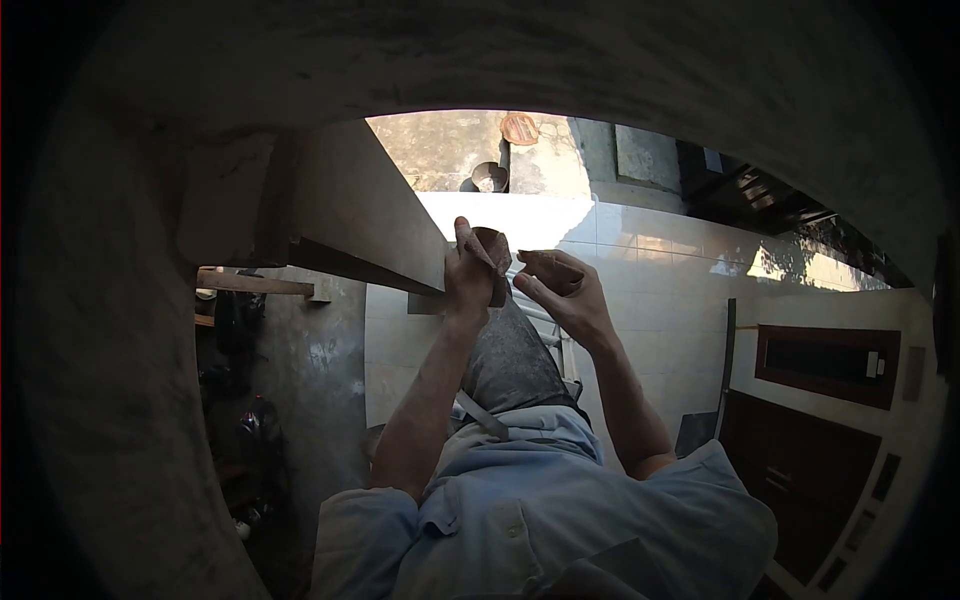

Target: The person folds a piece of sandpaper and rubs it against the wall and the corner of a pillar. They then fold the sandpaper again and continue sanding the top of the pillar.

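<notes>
Near the middle of the head view, my left hand (467, 277) is closed round a brown, dusty sheet (491, 250) that looks curled or folded, its thumb pointing up. Just to the right, my right hand (577, 300) pinches another brown piece (552, 268), with its fingers curled over it. A narrow gap shows between the two pieces. Both hands are raised in front of my body, above the dark trousers (510, 360). What the brown pieces are made of cannot be made out.
A pale beam (370, 210) juts in from the upper left, close to my left hand. Part of a metal ladder (540, 315) shows below the hands. A bucket (489, 177) stands on the ground farther off. Brown doors (790, 470) are at the lower right.
</notes>
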`<act>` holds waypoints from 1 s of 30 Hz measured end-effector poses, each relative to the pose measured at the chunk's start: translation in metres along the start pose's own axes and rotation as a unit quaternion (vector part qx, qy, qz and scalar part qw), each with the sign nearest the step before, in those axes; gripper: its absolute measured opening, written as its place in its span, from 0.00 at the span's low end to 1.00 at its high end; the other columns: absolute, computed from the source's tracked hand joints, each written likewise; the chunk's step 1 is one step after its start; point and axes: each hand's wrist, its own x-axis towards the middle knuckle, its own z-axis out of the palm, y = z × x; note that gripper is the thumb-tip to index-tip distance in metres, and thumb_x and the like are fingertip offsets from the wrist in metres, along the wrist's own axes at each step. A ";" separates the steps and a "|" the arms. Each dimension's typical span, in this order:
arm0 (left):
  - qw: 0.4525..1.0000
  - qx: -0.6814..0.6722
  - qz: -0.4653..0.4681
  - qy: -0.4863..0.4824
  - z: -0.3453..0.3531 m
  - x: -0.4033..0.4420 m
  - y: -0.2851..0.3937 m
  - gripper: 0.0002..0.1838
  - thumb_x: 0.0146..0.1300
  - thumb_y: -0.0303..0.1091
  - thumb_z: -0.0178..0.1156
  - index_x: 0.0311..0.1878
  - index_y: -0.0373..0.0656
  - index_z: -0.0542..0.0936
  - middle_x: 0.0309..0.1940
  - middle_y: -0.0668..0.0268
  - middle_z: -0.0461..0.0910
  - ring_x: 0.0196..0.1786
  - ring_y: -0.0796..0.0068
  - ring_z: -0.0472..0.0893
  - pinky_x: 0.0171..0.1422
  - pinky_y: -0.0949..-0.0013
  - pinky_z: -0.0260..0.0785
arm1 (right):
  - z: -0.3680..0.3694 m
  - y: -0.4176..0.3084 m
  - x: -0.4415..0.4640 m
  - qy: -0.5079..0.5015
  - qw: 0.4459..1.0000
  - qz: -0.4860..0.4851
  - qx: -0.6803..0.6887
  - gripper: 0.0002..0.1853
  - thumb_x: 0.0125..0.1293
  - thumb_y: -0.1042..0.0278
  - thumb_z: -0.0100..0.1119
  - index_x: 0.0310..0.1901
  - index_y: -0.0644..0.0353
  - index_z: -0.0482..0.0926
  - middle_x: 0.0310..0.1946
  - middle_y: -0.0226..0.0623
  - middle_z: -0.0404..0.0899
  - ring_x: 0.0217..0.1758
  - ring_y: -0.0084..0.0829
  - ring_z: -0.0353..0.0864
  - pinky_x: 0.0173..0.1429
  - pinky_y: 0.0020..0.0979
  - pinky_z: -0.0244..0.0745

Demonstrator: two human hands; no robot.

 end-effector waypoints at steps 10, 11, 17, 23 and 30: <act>0.997 0.033 -0.058 -0.039 -0.011 0.005 -0.004 0.41 0.74 0.65 0.28 0.53 0.35 0.77 0.44 0.56 0.83 0.49 0.67 0.82 0.55 0.64 0.75 | -0.008 0.014 0.004 0.105 0.990 0.012 0.095 0.12 0.65 0.67 0.69 0.43 0.65 0.81 0.27 0.28 0.80 0.25 0.12 0.72 0.27 0.20 0.65; 0.995 0.020 -0.091 -0.027 -0.011 0.007 0.000 0.43 0.74 0.67 0.26 0.53 0.34 0.77 0.45 0.54 0.83 0.50 0.65 0.83 0.57 0.62 0.75 | -0.017 0.012 0.003 0.097 0.988 0.044 0.112 0.11 0.65 0.66 0.68 0.42 0.64 0.80 0.25 0.27 0.79 0.23 0.12 0.70 0.25 0.19 0.63; 0.994 0.011 -0.063 -0.087 -0.016 -0.016 0.000 0.40 0.75 0.64 0.32 0.68 0.33 0.65 0.64 0.45 0.70 0.68 0.58 0.70 0.72 0.54 0.61 | -0.031 0.015 0.010 0.068 0.975 0.081 0.198 0.16 0.65 0.60 0.66 0.46 0.64 0.77 0.24 0.26 0.76 0.19 0.12 0.65 0.20 0.17 0.56; 0.974 -0.079 -0.067 -0.199 -0.010 -0.013 -0.007 0.33 0.70 0.50 0.59 0.65 0.33 0.66 0.60 0.53 0.73 0.66 0.64 0.72 0.71 0.58 0.63 | -0.027 0.026 0.006 -0.053 0.938 0.120 0.322 0.15 0.68 0.62 0.63 0.49 0.64 0.75 0.29 0.27 0.74 0.22 0.13 0.66 0.20 0.16 0.55; 0.993 -0.027 0.006 -0.112 -0.012 -0.006 -0.008 0.17 0.71 0.33 0.59 0.57 0.35 0.73 0.50 0.61 0.79 0.52 0.73 0.81 0.55 0.70 0.76 | -0.017 0.023 0.008 0.124 0.988 0.059 0.071 0.21 0.74 0.65 0.55 0.62 0.64 0.65 0.41 0.32 0.75 0.32 0.14 0.71 0.27 0.17 0.65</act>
